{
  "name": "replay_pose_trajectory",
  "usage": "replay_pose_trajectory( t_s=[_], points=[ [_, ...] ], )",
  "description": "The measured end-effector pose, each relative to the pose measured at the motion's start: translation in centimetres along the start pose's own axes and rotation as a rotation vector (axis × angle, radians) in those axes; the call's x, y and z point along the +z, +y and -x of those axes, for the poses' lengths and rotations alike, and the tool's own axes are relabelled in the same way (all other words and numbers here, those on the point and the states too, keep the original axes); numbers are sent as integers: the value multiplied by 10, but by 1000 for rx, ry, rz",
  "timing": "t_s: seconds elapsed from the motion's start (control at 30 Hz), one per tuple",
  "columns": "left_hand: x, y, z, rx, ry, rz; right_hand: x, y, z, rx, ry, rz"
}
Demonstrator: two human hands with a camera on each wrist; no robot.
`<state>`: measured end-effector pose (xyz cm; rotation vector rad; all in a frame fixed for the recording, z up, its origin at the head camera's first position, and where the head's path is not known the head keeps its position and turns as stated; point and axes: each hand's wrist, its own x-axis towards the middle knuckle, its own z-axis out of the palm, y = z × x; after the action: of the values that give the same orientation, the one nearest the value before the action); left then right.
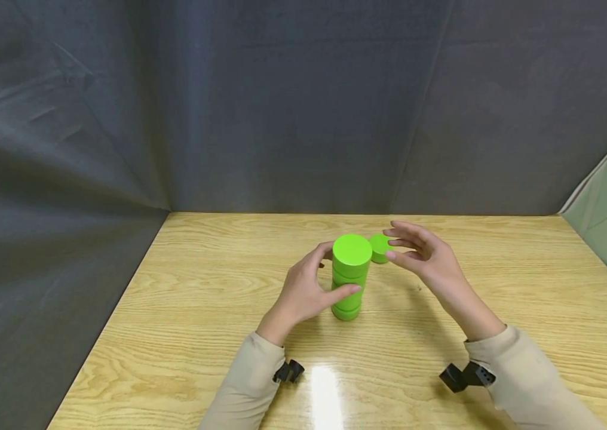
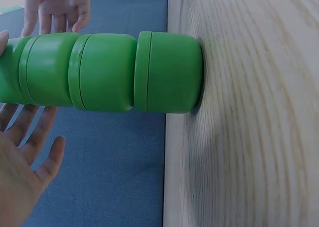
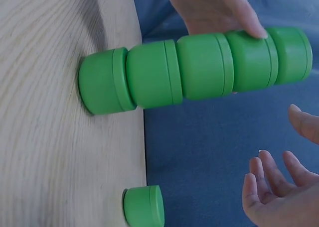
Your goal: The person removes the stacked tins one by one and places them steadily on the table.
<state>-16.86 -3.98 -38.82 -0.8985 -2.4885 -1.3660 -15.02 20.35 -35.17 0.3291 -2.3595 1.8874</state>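
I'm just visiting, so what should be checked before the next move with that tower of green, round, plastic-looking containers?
1. Tower standing: the stack of five green, round, plastic-looking containers is upright on the pale wooden table. Ok.
2. Tower steadied: the bare left hand holds it around its upper part. Ok.
3. Hold firm enough: pressure doesn't show. Cannot tell.
4. Other hand free: the bare right hand is empty. Ok.
5. All pieces stacked: the single green, round container stands separately on the table. Not ok, if it's meant to join the tower.
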Motion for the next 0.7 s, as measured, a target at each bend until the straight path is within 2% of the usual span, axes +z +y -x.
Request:
replay_pose_trajectory(
  t_s=[0.37,0.7],
  points=[
    [0,-1,0,-32,-17,31,6,-10,7,-54,-31,-2],
    [1,-1,0,-14,-16,32,11,-20,13,-63,-58,29]
  ],
)
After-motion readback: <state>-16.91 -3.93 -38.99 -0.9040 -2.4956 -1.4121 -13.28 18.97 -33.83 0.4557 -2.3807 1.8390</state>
